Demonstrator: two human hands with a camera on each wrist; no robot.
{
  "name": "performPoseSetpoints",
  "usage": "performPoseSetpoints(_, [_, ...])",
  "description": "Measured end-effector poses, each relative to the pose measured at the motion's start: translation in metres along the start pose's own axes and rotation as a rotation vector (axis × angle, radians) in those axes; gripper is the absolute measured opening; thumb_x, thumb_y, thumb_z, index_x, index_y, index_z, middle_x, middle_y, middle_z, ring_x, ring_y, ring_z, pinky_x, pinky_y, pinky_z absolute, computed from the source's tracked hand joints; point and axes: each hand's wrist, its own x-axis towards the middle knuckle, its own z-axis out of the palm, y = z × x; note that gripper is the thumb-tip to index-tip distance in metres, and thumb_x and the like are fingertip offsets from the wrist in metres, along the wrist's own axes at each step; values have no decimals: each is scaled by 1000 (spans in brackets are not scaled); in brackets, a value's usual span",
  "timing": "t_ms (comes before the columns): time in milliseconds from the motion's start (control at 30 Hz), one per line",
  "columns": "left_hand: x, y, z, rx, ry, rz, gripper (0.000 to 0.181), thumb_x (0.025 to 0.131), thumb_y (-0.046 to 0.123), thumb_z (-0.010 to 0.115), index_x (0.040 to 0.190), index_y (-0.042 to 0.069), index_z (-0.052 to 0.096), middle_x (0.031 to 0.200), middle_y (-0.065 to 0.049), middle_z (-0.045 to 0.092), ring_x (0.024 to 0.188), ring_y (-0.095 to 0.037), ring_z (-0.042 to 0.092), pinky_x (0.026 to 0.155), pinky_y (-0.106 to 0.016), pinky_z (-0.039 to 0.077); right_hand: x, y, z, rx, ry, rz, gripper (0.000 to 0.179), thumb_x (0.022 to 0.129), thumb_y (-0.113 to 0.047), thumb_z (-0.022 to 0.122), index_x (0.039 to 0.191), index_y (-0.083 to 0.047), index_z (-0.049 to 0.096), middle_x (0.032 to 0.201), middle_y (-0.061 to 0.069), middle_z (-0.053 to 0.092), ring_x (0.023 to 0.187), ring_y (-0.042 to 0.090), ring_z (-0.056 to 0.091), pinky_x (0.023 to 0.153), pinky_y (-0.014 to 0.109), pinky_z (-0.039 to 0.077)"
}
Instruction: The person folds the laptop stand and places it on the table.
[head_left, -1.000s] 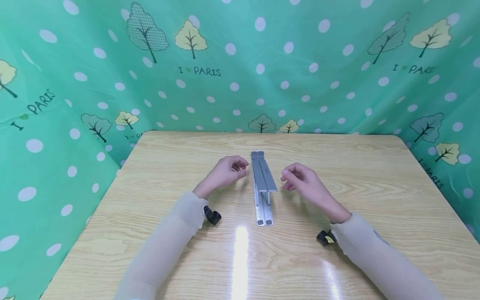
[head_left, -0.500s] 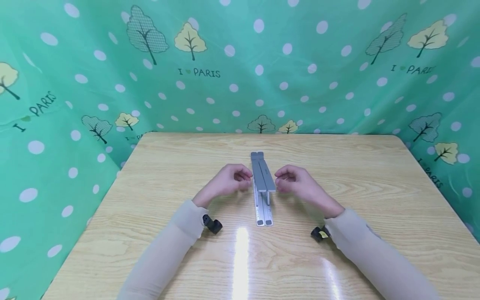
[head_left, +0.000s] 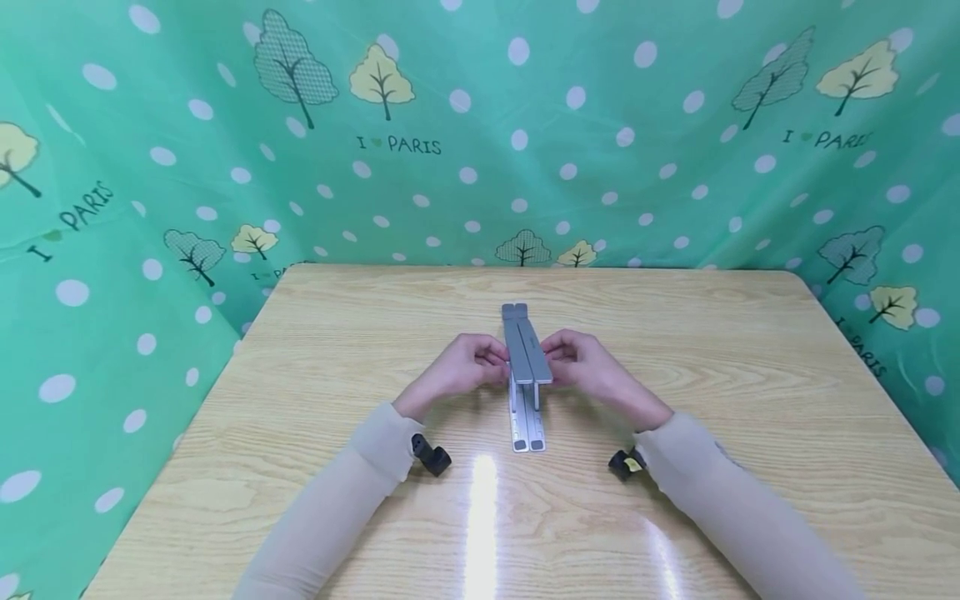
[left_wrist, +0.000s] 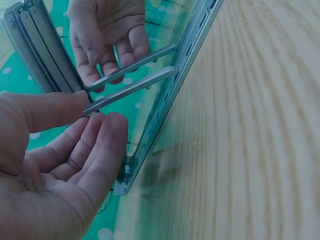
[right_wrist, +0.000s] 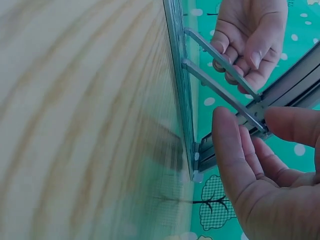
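A grey metal folding laptop stand [head_left: 529, 354] stands on the wooden table, its top bars raised on slanting struts above a long base. Its far end points away from me. My left hand [head_left: 471, 364] is at its left side, thumb and fingertips around the lower end of a strut [left_wrist: 132, 90] in the left wrist view. Opposite it, my right hand [head_left: 587, 367] has its thumb and fingers on either side of another strut [right_wrist: 222, 92], a gap showing between thumb and index finger. Fingertips of both hands are partly hidden by the top bars in the head view.
The wooden table [head_left: 352, 333] has a shiny light reflection in front of the stand. A green dotted cloth [head_left: 480, 125] printed with trees hangs behind and at both sides. Small black wrist devices sit below the sleeves.
Both hands have moved inward to the stand's sides, the right hand leftward and the left hand slightly rightward and nearer me. The stand has stayed in place.
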Motion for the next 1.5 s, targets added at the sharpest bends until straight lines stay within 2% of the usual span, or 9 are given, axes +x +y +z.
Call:
performPoseSetpoints(133, [0,0,4,-53,-11,-5,17,82,-3,65,100,-3,65,88,-11,65,78,-20,65,71,-29,56,0,0,3,8,-10,-16,28,90,3,53,117,6,53,106,19,61,93,26,62,82,41,56])
performPoseSetpoints(333, [1,-2,8,-154,-15,-25,17,83,-9,61,100,-6,62,88,-15,63,77,-32,67,71,-36,58,0,1,7,64,-30,21,25,92,5,51,117,6,52,105,21,59,91,28,63,80,41,57])
performPoseSetpoints(633, [3,-4,14,-181,11,-32,17,83,-12,60,99,-7,60,87,-16,62,78,-30,65,71,-37,59,3,4,7,63,-35,59,22,92,6,51,113,6,53,104,22,57,93,37,62,79,41,57])
performPoseSetpoints(867, [3,-4,16,-225,17,-52,15,84,-12,60,98,-6,59,89,-16,61,77,-35,67,70,-38,59,5,2,8,43,-43,66,19,90,10,49,107,7,53,97,21,58,84,34,64,74,39,58])
performPoseSetpoints(1100, [3,-4,18,-256,16,-57,15,85,-12,58,99,-7,57,89,-17,60,77,-36,66,71,-39,59,6,2,11,74,-52,95,19,89,13,47,107,7,52,98,22,56,82,34,65,74,40,58])
performPoseSetpoints(1500, [3,-2,19,-225,37,-32,15,84,-13,56,98,-6,57,87,-15,60,78,-35,66,70,-39,59,5,1,12,74,-37,84,19,89,14,44,105,6,52,96,22,58,82,35,65,74,41,58])
